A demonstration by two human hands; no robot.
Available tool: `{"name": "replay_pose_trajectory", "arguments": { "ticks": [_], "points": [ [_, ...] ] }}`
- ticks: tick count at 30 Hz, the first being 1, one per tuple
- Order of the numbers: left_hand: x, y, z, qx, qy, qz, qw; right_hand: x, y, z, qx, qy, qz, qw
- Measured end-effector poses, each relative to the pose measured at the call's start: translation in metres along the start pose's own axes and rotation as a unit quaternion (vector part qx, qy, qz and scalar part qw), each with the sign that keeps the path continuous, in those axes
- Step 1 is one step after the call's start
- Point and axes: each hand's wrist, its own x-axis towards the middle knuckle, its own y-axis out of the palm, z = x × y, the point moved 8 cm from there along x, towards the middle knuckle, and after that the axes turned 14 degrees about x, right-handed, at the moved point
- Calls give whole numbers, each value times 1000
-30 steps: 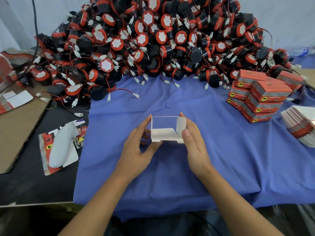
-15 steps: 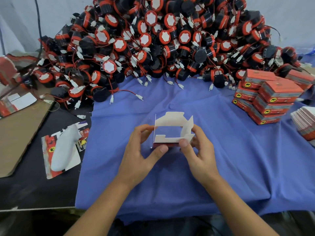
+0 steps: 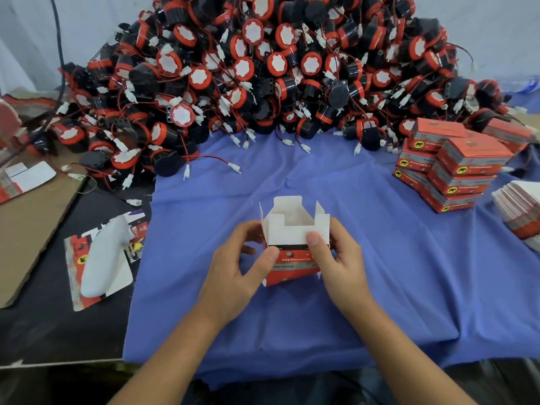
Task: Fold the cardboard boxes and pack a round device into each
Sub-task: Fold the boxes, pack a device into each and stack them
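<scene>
Head: L hand (image 3: 233,273), R hand (image 3: 342,267) hold box (image 3: 295,233), prob. clear of devices (image 3: 263,83).

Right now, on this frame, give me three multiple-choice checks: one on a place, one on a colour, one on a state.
1. Where is the stack of closed red boxes?
A. on the brown cardboard at the left
B. on the black surface at the left
C. at the right, on the cloth

2. What colour is the cloth?
A. black
B. blue
C. green

3. How is the held box?
A. top flaps up, open
B. closed all round
C. lying flat, unfolded

Answers:
1 C: the stack sits on the cloth's far right part.
2 B: blue fabric shows all around the work area.
3 A: the left hand and right hand grip it with its white flaps standing and its inside showing.
</scene>
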Motion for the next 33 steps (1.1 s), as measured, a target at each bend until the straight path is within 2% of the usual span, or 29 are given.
{"name": "replay_pose_trajectory", "arguments": {
  "ticks": [4,12,21,33],
  "points": [
    [-5,3,1,-20,6,7,1000,0,3,-2,9,12,24,1000],
    [-12,2,-14,76,105,-7,992,0,1,-14,20,41,41,998],
    [-15,4,-29,116,158,3,981,1,3,-22,45,98,90,990],
    [-7,6,-17,117,101,9,988,0,1,-12,33,1,31,999]
  ]
}}
